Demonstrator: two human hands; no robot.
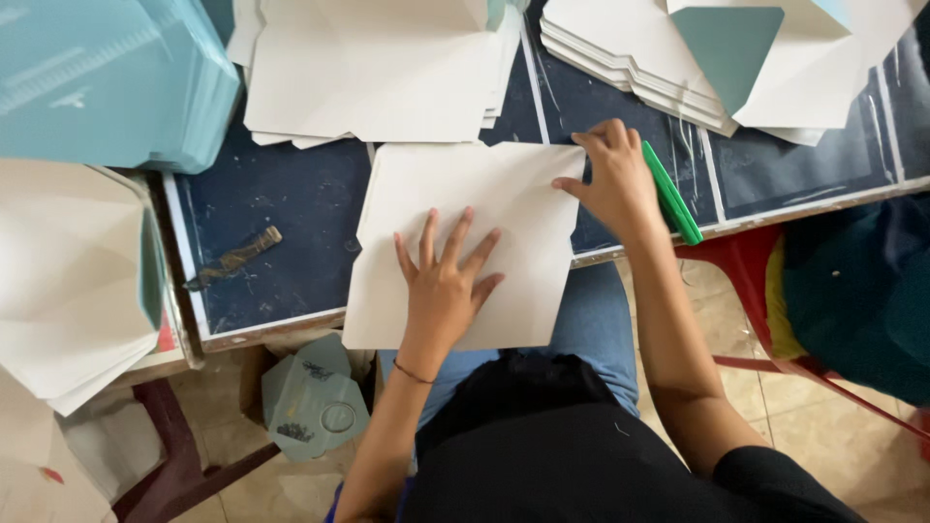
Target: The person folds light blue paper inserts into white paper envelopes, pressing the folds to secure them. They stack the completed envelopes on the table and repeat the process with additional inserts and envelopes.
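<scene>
Black shirt point(581, 446) and blue jeans point(591, 320) fill the bottom centre, closest to the lens, person seated at the table point(281, 203). Left hand point(444, 286) lies flat, fingers spread wide, palm pressing down on a white card sheet point(465, 184); thin bracelet point(413, 373) on that wrist. Right hand point(615, 179) sits at the sheet's upper right corner, fingers curled, pinching the corner edge, thumb on the sheet's right edge. Green flat stick point(673, 194) lies just beside the right hand, on its outer side, touching or under the hand's edge, cannot tell which. Sheet lies in the middle of the dark blue table top, near edge hanging over the table front above the lap.

Far side: stack of white card sheets point(378, 77) just beyond the worked sheet, another stack of white sheets point(630, 58) at upper right with a folded teal-lined piece point(731, 53) on top. Teal stack point(107, 82) at upper left. White folded stack point(68, 281) at left, partly off the table edge. Brown smear or scrap point(237, 257) on the table left of the sheet. Teal cut pieces point(310, 402) below the table on the floor side. Red chair frame point(756, 291) at right with a dark blue cloth point(862, 291) on it.
</scene>
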